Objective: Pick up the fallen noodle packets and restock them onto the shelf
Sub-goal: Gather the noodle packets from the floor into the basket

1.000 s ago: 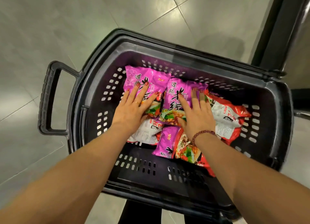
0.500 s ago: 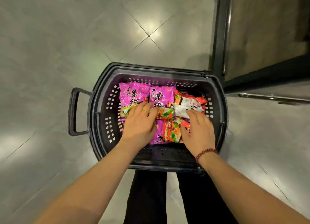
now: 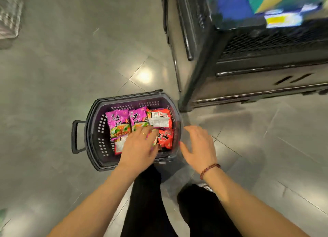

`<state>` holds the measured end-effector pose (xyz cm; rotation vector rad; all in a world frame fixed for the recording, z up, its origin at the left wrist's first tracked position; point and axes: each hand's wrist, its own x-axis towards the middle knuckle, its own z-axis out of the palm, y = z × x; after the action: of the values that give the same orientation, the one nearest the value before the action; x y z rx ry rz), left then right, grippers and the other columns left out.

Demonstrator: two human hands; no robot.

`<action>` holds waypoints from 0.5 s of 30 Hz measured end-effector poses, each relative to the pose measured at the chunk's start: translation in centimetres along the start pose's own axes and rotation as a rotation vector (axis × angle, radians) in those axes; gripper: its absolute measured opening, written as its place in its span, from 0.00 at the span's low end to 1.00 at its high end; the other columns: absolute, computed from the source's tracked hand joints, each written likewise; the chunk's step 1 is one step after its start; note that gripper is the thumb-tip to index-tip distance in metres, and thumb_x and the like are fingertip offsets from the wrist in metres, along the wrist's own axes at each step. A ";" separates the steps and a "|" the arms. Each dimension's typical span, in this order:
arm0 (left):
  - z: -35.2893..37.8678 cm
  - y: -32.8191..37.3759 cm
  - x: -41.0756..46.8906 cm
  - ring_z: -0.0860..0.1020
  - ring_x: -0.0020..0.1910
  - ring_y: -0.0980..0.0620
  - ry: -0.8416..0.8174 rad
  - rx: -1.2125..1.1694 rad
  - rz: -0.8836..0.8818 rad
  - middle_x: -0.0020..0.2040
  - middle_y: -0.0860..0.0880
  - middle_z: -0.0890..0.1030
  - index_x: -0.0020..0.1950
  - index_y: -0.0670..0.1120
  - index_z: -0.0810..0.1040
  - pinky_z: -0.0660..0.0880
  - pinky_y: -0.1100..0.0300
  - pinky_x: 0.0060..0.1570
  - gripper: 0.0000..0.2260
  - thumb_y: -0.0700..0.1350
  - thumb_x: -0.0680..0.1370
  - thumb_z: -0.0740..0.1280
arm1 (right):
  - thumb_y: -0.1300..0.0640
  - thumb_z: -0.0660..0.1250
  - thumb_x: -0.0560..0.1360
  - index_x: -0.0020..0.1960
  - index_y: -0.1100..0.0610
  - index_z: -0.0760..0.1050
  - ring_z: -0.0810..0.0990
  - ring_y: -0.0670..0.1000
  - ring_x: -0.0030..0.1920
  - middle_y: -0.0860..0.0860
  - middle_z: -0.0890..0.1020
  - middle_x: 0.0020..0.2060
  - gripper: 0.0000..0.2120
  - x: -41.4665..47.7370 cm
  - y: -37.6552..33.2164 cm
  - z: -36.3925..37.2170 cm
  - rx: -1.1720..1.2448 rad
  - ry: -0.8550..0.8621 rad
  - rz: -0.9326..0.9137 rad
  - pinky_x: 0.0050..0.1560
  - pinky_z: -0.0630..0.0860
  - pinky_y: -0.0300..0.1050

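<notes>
Noodle packets (image 3: 117, 123) partly beneath left hand (image 3: 139, 149)

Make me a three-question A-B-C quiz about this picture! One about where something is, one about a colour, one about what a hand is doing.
1. Where are the noodle packets? A on the shelf; B in the basket; C scattered on the floor.
2. What colour are the two back-left packets? A blue; B yellow; C pink-purple.
3. What is the right hand doing? A gripping a packet; B gripping the basket's handle; C held open, holding nothing.
Answers: B, the basket's walls surround them; C, both fronts are pink-purple; C, its fingers are spread beside the basket.
</notes>
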<state>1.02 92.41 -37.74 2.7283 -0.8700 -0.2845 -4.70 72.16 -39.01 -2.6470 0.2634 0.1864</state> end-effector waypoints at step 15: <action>1.4 38.1 7.4 0.79 0.53 0.43 -0.070 0.025 0.480 0.56 0.45 0.81 0.59 0.45 0.80 0.79 0.49 0.49 0.20 0.49 0.69 0.75 | 0.41 0.59 0.70 0.57 0.54 0.78 0.78 0.55 0.56 0.51 0.80 0.56 0.24 -22.4 24.5 -18.2 -0.033 0.429 0.501 0.55 0.78 0.53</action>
<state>-13.94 57.83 -28.20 2.4405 -1.5115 -0.2695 -30.28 45.78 -29.88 -2.5777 1.0703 -0.2252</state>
